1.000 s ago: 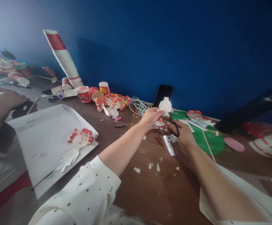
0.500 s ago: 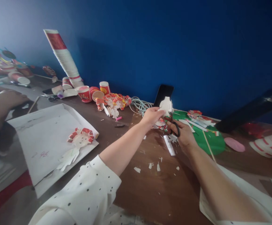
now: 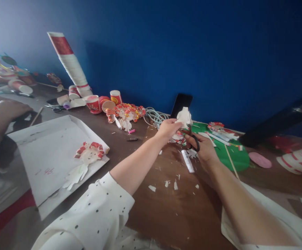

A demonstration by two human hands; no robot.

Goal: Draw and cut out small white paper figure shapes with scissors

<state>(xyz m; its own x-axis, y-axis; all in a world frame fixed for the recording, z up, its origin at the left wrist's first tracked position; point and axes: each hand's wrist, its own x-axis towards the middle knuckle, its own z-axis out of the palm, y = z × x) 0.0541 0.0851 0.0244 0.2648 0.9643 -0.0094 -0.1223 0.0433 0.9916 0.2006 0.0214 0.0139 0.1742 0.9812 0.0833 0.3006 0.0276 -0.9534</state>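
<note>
Between the fingers of my left hand (image 3: 168,127) is a white paper cutout (image 3: 184,115), held upright above the table. My right hand (image 3: 202,147) grips black-handled scissors (image 3: 195,142), whose blades meet the cutout's lower right edge. Under my hands lies a red-and-white paper figure (image 3: 178,138), partly hidden. Just below it a white glue stick (image 3: 187,161) rests on the brown table (image 3: 151,215), with small paper scraps (image 3: 175,185) scattered nearer to me.
On the left, a large white paper sheet (image 3: 39,156) bears a paper lion-like figure (image 3: 89,152). Behind stand a leaning cup stack (image 3: 72,66), red cups (image 3: 93,104) and a phone (image 3: 181,104) against the blue wall. A green sheet (image 3: 226,156) lies right. Another person's hand (image 3: 9,113) rests far left.
Almost nothing differs. The white cutout and both hands stay in nearly the same place, with the scissors still at the paper's edge.
</note>
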